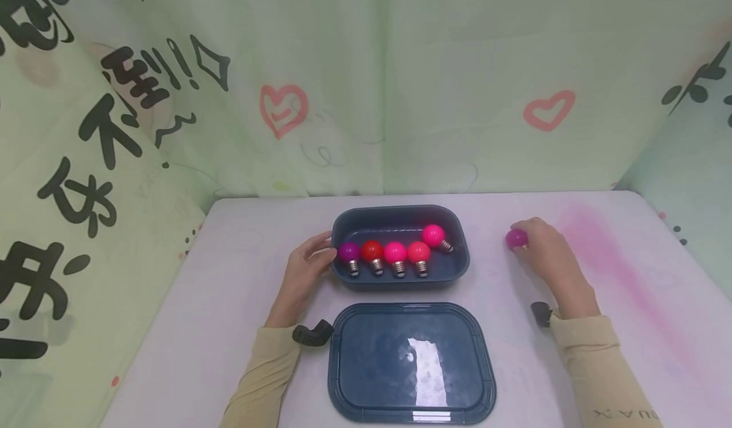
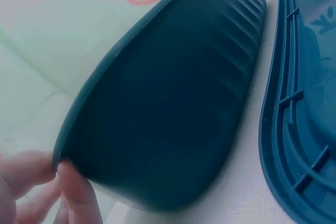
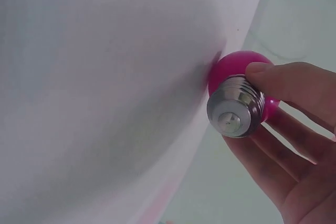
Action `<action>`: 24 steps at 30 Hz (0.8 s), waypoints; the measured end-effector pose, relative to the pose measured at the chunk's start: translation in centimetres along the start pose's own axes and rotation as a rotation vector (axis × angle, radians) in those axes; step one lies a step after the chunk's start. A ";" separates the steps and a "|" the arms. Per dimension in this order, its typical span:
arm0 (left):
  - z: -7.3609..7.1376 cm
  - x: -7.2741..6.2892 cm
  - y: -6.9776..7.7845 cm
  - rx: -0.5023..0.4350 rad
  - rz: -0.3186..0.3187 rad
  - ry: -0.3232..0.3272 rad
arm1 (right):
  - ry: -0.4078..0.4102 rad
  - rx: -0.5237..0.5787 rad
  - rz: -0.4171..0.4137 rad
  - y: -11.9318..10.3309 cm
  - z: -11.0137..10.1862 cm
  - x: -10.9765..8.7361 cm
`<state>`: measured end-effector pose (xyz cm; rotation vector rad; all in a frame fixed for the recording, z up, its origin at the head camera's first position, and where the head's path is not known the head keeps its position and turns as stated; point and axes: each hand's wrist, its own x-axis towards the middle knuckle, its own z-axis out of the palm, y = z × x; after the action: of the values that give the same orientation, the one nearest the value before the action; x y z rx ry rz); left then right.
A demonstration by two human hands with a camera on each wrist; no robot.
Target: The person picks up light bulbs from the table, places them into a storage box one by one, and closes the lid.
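My right hand (image 1: 549, 256) grips a purple light bulb (image 1: 516, 239) over the table, to the right of the dark blue box. In the right wrist view the thumb and fingers curl round the globe, and the bulb's silver screw base (image 3: 233, 111) faces the camera. With thumb and fingertips, my left hand (image 1: 303, 274) pinches the left rim of the box (image 1: 400, 284); the left wrist view shows this grip at the corner. Inside the box lie several bulbs: a purple one (image 1: 349, 251), a red one (image 1: 372, 250), and pink ones such as the bulb (image 1: 433, 235) tilted at the upper right.
In front of the box, a dark blue lid (image 1: 383, 364) lies flat on the white table (image 1: 229, 275). A pale green curtain (image 1: 412, 66) with drawings hangs behind the table's back edge. A pink stain (image 1: 612, 250) marks the table at the right.
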<state>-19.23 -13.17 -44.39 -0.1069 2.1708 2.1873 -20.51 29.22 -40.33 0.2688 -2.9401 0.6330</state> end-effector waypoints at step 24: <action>0.1 -0.1 0.1 0.009 -0.003 0.007 | 0.109 0.072 -0.175 -6.1 -0.9 0.8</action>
<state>-19.15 -13.08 -44.30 -0.1184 2.1828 2.1783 -19.98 23.98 -36.93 0.4769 -2.7555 0.7048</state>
